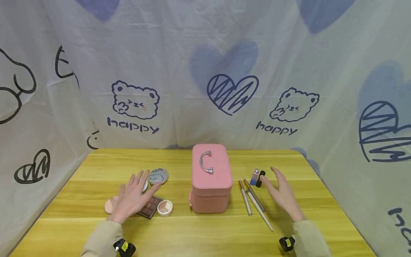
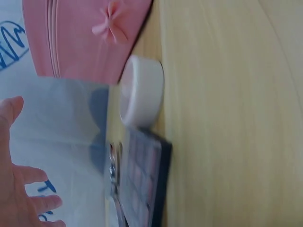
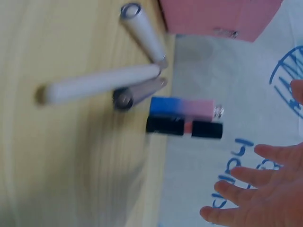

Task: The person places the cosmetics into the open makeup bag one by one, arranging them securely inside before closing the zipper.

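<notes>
My left hand [image 1: 132,198] hovers with spread fingers over the makeup at the left and holds nothing. Around it lie a dark eyeshadow palette [image 1: 149,208], a small white round pot [image 1: 165,208] of several tones, a grey round tin [image 1: 158,176] with a bear drawing and a beige round piece [image 1: 110,205]; the hand partly covers another round item. Fingers extended, my right hand [image 1: 284,195] is raised beside two upright tubes, one pink-and-blue [image 3: 182,108], one black [image 3: 163,126]. Left of those tubes lie three slim pencil-like sticks [image 1: 259,210].
Between the hands stands a closed pink vanity case [image 1: 212,200] with a silver handle [image 1: 205,162] on its lid and a bow [image 2: 111,23] on its side. A printed white curtain [image 1: 183,121] hangs behind the wooden table [image 1: 205,235] and along both sides.
</notes>
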{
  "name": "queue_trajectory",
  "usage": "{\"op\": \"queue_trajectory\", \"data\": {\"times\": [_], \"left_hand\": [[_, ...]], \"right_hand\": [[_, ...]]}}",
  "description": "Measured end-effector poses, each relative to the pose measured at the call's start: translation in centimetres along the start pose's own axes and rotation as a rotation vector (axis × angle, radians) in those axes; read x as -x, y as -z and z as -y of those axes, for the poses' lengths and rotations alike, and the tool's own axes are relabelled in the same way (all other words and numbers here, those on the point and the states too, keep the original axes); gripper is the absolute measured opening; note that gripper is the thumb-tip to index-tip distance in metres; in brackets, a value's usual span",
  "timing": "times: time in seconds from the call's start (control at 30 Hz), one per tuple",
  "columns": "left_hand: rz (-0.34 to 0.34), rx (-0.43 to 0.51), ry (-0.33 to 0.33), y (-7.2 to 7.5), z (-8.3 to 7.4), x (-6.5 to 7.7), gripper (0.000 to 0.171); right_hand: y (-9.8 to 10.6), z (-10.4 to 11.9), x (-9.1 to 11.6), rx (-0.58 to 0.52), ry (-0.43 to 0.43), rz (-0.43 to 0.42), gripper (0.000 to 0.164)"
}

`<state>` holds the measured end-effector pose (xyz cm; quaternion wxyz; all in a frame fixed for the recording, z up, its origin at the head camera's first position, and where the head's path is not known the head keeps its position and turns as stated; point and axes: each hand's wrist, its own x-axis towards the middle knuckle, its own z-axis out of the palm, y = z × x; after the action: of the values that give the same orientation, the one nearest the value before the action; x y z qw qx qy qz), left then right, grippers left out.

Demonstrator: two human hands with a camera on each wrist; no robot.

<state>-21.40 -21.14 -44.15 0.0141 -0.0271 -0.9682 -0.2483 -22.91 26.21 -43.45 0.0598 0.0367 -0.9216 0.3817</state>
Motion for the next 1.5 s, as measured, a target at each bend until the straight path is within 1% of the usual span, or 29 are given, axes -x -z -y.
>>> {"op": "queue_trajectory", "data": {"times": [0.13, 0.3, 0.37, 0.5, 0.6, 0.7, 0.77, 0.87, 0.97, 1.13, 1.27, 1.4, 1.5], "left_hand": [[-0.011, 0.019, -0.023, -0.4, -1.3, 0.2, 0.083], [-0.03, 0.077, -0.062, -1.0, -3.0, 0.3, 0.08], [-0.031, 0.105, -0.08, -1.2, -3.7, 0.3, 0.079], [-0.022, 0.16, -0.106, -1.6, -5.1, 0.4, 0.078], [-0.021, 0.2, -0.125, -2.0, -6.1, 0.4, 0.075], [-0.034, 0.219, -0.154, -2.5, -7.0, 0.4, 0.072], [-0.041, 0.233, -0.168, -2.9, -7.5, 0.5, 0.069], [-0.063, 0.249, -0.182, -3.3, -8.0, 0.5, 0.067], [-0.077, 0.284, -0.186, -3.6, -8.5, 0.6, 0.064], [-0.069, 0.381, -0.196, -4.0, -9.1, 0.8, 0.059], [-0.069, 0.457, -0.233, -4.3, -9.4, 0.6, 0.054], [-0.074, 0.495, -0.262, -4.6, -9.6, 0.5, 0.052], [-0.078, 0.515, -0.273, -4.9, -9.6, 0.5, 0.051]], "right_hand": [[-0.7, 1.1, 0.1, 0.005, 0.021, -0.058, 0.075], [-1.8, 3.1, 0.3, 0.016, 0.073, -0.134, 0.068], [-2.4, 3.9, 0.3, 0.023, 0.115, -0.181, 0.063], [-3.7, 5.2, 0.4, 0.028, 0.225, -0.279, 0.053], [-4.7, 5.9, 0.5, 0.033, 0.302, -0.307, 0.048], [-5.5, 6.8, 0.7, 0.025, 0.312, -0.27, 0.047], [-6.0, 7.2, 0.8, 0.006, 0.281, -0.218, 0.048], [-6.5, 7.7, 0.9, -0.043, 0.213, -0.134, 0.049], [-6.9, 7.9, 0.9, -0.099, 0.167, -0.081, 0.05], [-7.4, 7.9, 0.8, -0.195, 0.151, -0.053, 0.048], [-7.5, 7.8, 0.8, -0.272, 0.139, -0.037, 0.049], [-7.5, 7.8, 0.9, -0.338, 0.109, -0.016, 0.05], [-7.6, 7.7, 0.9, -0.358, 0.096, -0.009, 0.051]]}}
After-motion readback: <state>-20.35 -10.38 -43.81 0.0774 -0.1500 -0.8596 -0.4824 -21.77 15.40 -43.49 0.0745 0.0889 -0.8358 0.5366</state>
